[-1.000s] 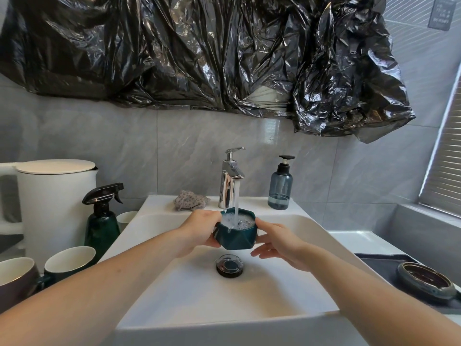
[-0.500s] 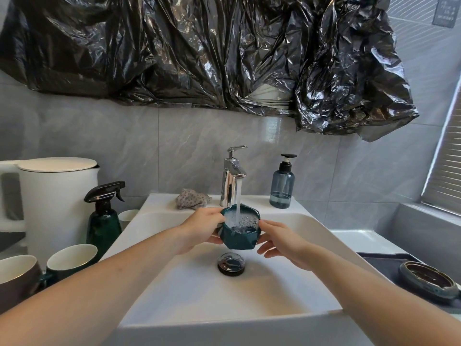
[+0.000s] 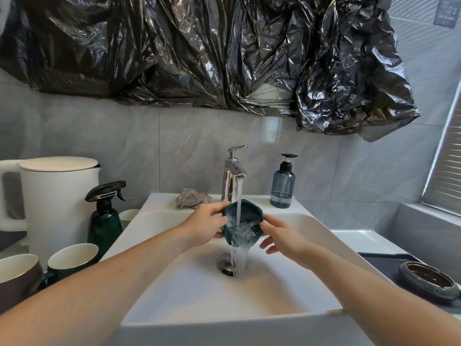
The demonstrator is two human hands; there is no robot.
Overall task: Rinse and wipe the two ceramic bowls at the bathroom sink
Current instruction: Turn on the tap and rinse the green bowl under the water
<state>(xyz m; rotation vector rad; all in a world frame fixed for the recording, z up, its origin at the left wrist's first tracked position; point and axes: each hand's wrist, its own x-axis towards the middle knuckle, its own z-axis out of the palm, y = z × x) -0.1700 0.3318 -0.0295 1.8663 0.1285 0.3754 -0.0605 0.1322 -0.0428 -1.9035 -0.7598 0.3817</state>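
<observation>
The green bowl is tilting toward the camera under the tap, water pouring in and spilling over its near rim toward the drain of the sink. The left hand is gripping its left side; the right hand is touching its right edge, fingers relaxed. A second bowl is sitting on a dark tray at right.

Two bowls are showing: a green bowl over the sink, a brown bowl sitting at the right edge. Two hands are showing: left hand, right hand. Three cups are standing at left. One kettle, one spray bottle, one soap bottle, one tap, one cloth are sitting along the back.
</observation>
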